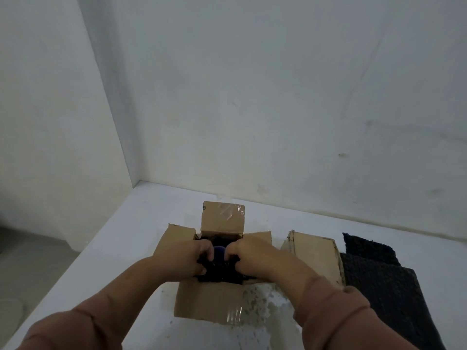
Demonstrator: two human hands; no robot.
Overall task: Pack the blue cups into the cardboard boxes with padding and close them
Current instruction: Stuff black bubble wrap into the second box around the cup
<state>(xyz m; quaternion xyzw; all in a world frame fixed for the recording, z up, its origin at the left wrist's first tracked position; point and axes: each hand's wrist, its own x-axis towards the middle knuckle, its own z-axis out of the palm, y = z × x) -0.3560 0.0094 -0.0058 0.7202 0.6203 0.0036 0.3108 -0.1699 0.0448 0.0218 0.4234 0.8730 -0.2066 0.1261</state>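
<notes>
An open cardboard box (209, 301) stands on the white table with its four flaps spread outward. Inside it sits a blue cup (219, 252), wrapped in dark padding (219, 272); only a small part of the cup shows. My left hand (188, 256) grips the padding on the cup's left side. My right hand (250, 255) grips the padding on its right side. Both hands reach into the box, with fingers curled into the dark material.
A second cardboard box (314, 256), closed, lies just right of the open one. Dark padding mats (379, 281) lie stacked at the right edge. The white table (126, 248) meets a wall behind and drops off at the left.
</notes>
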